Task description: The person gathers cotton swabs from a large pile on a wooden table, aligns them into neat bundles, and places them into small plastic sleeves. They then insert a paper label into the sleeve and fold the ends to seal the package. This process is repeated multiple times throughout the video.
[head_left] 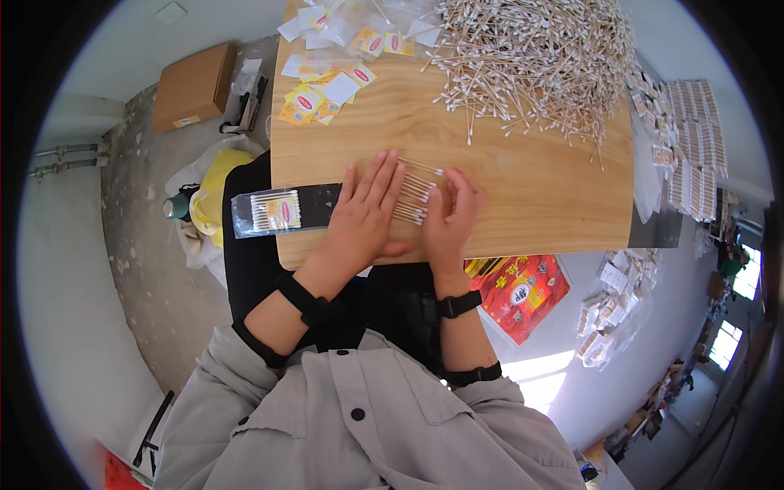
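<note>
My left hand (369,206) lies flat on the wooden table, its fingers stretched out and covering the left part of a row of cotton swabs (416,189). White tips of the row show between my two hands. My right hand (454,214) stands on its side at the swabs' right ends, fingers loosely bent and thumb apart from them. Left of my left hand, a black strip (320,204) lies across the table edge. On it is a clear plastic bag (245,214) with a row of swabs and a yellow and white card (284,211) inside.
A large heap of loose cotton swabs (539,61) covers the table's far right. Yellow cards (314,100) and clear bags (335,31) lie far left. Stacked swab packs (694,139) stand beyond the right edge. A red printed bag (523,294) lies below the near edge; a cardboard box (194,86) sits left.
</note>
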A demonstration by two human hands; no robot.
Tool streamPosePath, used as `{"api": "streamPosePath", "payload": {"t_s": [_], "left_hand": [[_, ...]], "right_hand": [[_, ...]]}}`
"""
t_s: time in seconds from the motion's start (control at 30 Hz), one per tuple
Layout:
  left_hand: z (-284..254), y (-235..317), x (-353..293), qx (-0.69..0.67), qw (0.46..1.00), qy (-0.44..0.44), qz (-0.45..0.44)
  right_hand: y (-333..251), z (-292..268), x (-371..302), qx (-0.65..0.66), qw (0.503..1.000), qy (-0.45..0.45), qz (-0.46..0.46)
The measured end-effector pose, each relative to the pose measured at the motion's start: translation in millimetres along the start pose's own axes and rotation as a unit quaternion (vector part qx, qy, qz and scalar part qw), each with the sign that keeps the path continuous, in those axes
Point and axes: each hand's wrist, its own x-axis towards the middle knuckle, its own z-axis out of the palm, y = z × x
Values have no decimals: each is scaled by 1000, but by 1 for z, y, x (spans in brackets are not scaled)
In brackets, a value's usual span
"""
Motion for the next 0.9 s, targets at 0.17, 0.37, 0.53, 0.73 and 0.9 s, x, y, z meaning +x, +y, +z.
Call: {"api": "streamPosePath", "payload": {"t_s": [0.17, 0.37, 0.53, 0.73, 0.9], "left_hand": [[-14, -5, 15, -9, 999, -10, 36], [-11, -15, 25, -72, 990, -51, 114], [-24, -19, 4, -77, 991, -65, 86], [-15, -14, -21, 17, 997, 9, -78], [8, -4, -23, 66, 995, 22, -74]], "right_hand": [[-1, 1, 0, 133, 984, 52, 104], [2, 9, 5, 224, 963, 86, 124], [-2, 13, -1, 317, 936, 51, 142], [-11, 18, -8, 330, 936, 35, 121], [-6, 31, -6, 341, 933, 26, 109]]}}
